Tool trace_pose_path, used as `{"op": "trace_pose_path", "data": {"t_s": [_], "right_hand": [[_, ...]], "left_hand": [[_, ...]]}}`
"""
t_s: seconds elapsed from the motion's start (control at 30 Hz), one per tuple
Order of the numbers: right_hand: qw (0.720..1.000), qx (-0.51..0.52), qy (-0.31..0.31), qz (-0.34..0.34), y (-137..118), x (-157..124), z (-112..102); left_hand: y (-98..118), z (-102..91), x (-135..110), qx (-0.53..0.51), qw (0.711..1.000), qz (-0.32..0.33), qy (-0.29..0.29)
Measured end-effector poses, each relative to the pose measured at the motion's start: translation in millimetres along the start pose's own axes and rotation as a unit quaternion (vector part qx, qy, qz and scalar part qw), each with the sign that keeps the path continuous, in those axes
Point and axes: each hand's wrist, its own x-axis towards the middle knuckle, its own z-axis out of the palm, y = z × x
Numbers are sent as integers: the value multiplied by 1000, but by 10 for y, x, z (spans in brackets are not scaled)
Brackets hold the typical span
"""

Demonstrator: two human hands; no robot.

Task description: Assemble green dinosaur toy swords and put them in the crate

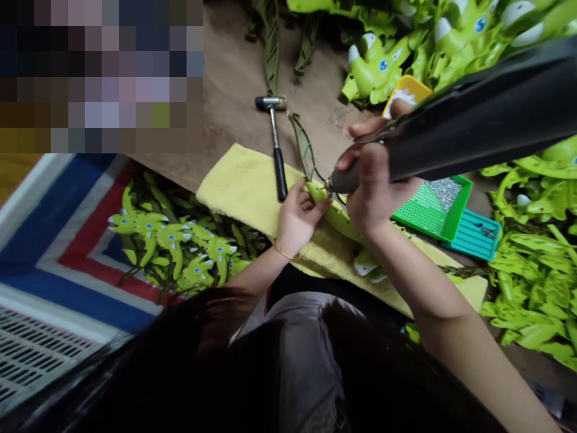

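My left hand (295,219) is closed on the narrow end of a lime-green plastic toy dinosaur (343,224), which lies on a folded yellow cloth (243,180). A thin olive-green piece (303,144) extends from that end toward the far side. Wrapped in my right hand (374,186) is a dark electric screwdriver (478,114). Its tip meets the toy right beside my left fingertips; whether a screw sits under it is too small to tell. My right hand and forearm hide part of the toy.
A hammer (278,159) rests partly on the cloth. Right of my hands are a green basket (417,218) of small metal screws, a teal tray (478,237) and a yellow tray (417,87). Lime-green toy parts (532,288) pile up at right; a striped bag (85,240) at left contains toy dinosaurs.
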Motion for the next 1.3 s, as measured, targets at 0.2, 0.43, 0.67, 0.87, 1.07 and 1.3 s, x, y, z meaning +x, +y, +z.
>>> {"op": "trace_pose_path", "data": {"t_s": [0.2,0.43,0.67,0.87,1.07,1.3], "right_hand": [[949,-126,289,-25,303,10,-784],[896,-249,369,13,468,-268,-1748],[889,-342,284,-112,-73,-185,-1420],[946,-312,-15,84,531,699,-1144],[852,-431,-111,277,1094,1067,-1083],[848,-449,-100,262,1167,1019,-982]], "left_hand": [[394,40,-210,464,793,354,-175],[555,319,145,529,638,405,-385],[946,-639,-196,517,626,481,-331],[898,-2226,-541,598,695,396,-42],[785,-2450,-781,530,841,59,86],[794,-1553,-740,170,975,-121,73]]}}
